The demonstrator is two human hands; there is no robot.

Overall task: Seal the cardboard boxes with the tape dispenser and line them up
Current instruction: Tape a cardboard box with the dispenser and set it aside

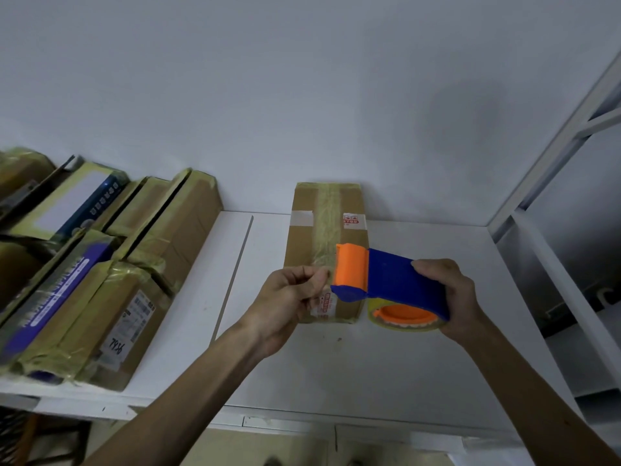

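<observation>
Gripping the blue-and-orange tape dispenser [393, 280] in my right hand [453, 297], I pinch the loose tape end with my left hand [285, 297], both over the near end of a cardboard box [319, 237] lying on the white table [386, 364]. Taped boxes [188, 230] are stacked farther left.

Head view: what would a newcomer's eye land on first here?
The blue and orange plastic tape dispenser at centre, in the grip of the right hand, while the left hand pinches the tape end at its orange head. Behind it a taped brown cardboard box lies on the white table; more taped boxes stack at left.
</observation>
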